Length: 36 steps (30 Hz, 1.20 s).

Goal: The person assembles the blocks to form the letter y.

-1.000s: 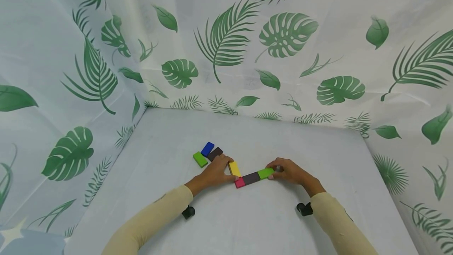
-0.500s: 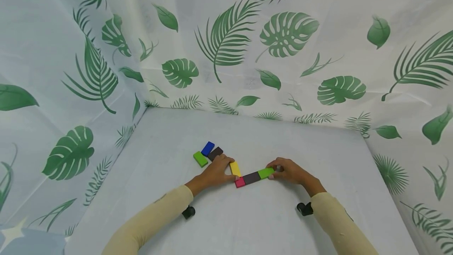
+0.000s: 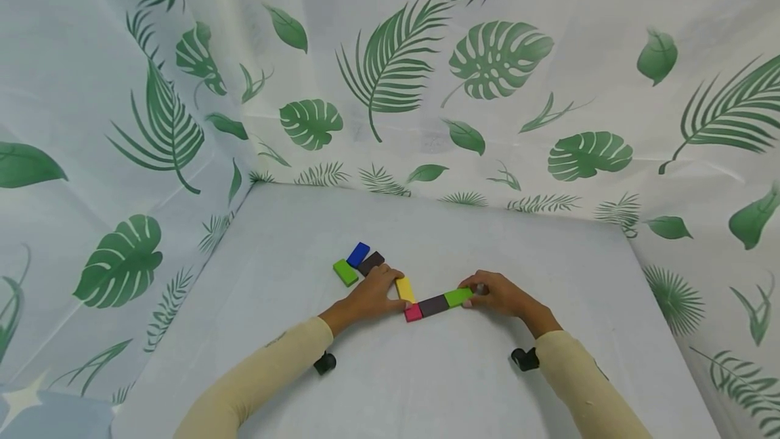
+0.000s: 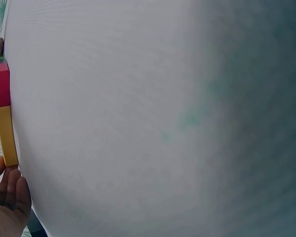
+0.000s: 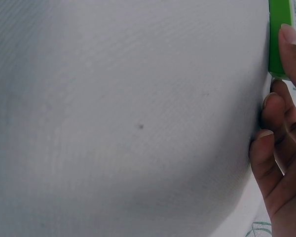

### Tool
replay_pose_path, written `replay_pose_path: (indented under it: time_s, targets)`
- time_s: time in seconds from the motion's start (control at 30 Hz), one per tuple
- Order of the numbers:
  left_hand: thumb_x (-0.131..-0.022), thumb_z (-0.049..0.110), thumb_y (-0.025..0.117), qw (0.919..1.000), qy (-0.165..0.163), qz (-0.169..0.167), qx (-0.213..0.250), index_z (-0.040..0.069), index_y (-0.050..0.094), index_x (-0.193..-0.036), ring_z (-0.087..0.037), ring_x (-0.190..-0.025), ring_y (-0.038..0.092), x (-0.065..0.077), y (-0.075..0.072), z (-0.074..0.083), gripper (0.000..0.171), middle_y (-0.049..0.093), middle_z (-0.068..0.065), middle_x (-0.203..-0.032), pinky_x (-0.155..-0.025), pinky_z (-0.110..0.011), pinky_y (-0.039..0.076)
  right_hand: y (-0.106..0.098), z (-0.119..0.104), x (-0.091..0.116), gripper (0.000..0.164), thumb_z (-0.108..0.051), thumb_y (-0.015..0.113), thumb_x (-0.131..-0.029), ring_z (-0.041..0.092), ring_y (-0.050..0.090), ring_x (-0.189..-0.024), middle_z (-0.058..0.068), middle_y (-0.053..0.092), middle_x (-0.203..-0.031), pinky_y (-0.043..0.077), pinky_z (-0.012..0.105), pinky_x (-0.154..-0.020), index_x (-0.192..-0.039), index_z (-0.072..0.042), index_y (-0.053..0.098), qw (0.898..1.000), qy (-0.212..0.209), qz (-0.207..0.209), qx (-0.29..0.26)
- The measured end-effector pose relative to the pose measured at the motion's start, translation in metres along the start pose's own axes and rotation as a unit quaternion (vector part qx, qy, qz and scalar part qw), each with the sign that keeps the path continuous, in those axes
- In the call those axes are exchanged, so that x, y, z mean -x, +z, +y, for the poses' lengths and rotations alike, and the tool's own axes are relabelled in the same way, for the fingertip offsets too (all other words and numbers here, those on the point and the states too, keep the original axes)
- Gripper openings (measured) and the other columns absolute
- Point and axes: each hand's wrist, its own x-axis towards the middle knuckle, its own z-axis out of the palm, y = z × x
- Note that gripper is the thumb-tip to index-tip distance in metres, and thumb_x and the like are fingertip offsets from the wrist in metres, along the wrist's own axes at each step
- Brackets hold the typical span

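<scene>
Yellow block [image 3: 405,290] is on the desk [image 3: 390,385] just right of my left hand [image 3: 369,295], long axis running away from me, near end touching the red block [image 3: 413,314]; left's clearly the closer hand, thumb and fingers gripping yellow; the red, dark block [image 3: 433,305] and green block [image 3: 458,297] line up crosswise to it; my right hand [image 3: 501,294] pinches green's outer end

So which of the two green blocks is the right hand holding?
The rightmost green block, end to end with a dark block; the other green block lies leftmost, beside the blue block.
</scene>
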Motion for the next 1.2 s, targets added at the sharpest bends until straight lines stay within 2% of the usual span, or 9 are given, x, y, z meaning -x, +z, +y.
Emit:
replay_pose_path:
  time_s: [0.43,0.73,0.87,1.0,1.2]
  targets:
    - [-0.086,0.050,0.075,0.9999,0.010,0.008,-0.007,0.009,0.059,-0.136,-0.019,-0.115,0.054,0.001,-0.001,0.000,0.066,0.059,-0.006,-0.125,-0.101,-0.033,0.049,-0.001,-0.003,0.001,0.038,-0.032,0.080,-0.084,0.014,0.049,-0.085,-0.007,0.060,-0.096,0.042,0.028,-0.074,-0.119,-0.021,0.071,1.000,-0.017,0.006,0.004]
    - [-0.089,0.052,0.072,0.9998,0.017,-0.004,-0.006,0.009,0.055,-0.141,-0.020,-0.120,0.054,0.002,-0.004,-0.001,0.069,0.058,-0.007,-0.129,-0.104,-0.034,0.048,0.000,-0.003,0.001,0.038,-0.033,0.080,-0.085,0.015,0.050,-0.086,-0.005,0.061,-0.097,0.043,0.028,-0.075,-0.119,-0.020,0.071,1.000,-0.011,0.004,0.000]
    - [-0.090,0.052,0.070,0.9997,0.014,-0.006,0.021,0.007,0.051,-0.144,-0.019,-0.122,0.055,0.004,-0.011,-0.002,0.072,0.059,-0.007,-0.131,-0.105,-0.036,0.047,0.000,-0.003,0.001,0.038,-0.034,0.080,-0.085,0.015,0.050,-0.086,-0.005,0.062,-0.098,0.043,0.029,-0.076,-0.120,-0.020,0.071,1.000,-0.009,0.005,0.001]
    - [-0.091,0.048,0.071,0.9984,0.013,0.008,0.054,0.007,0.051,-0.142,-0.020,-0.120,0.056,0.005,-0.024,-0.005,0.069,0.060,-0.008,-0.129,-0.104,-0.037,0.049,0.001,-0.002,0.001,0.038,-0.034,0.080,-0.084,0.014,0.050,-0.087,-0.006,0.062,-0.098,0.044,0.029,-0.076,-0.119,-0.022,0.071,1.000,-0.007,0.006,0.004]
    - [-0.091,0.043,0.073,0.9970,0.017,0.013,0.074,0.008,0.055,-0.138,-0.021,-0.120,0.057,0.005,-0.044,-0.022,0.061,0.061,-0.006,-0.129,-0.104,-0.038,0.049,0.001,0.000,0.000,0.038,-0.035,0.080,-0.084,0.015,0.050,-0.088,-0.006,0.062,-0.099,0.044,0.031,-0.077,-0.119,-0.022,0.071,1.000,-0.003,0.004,0.001]
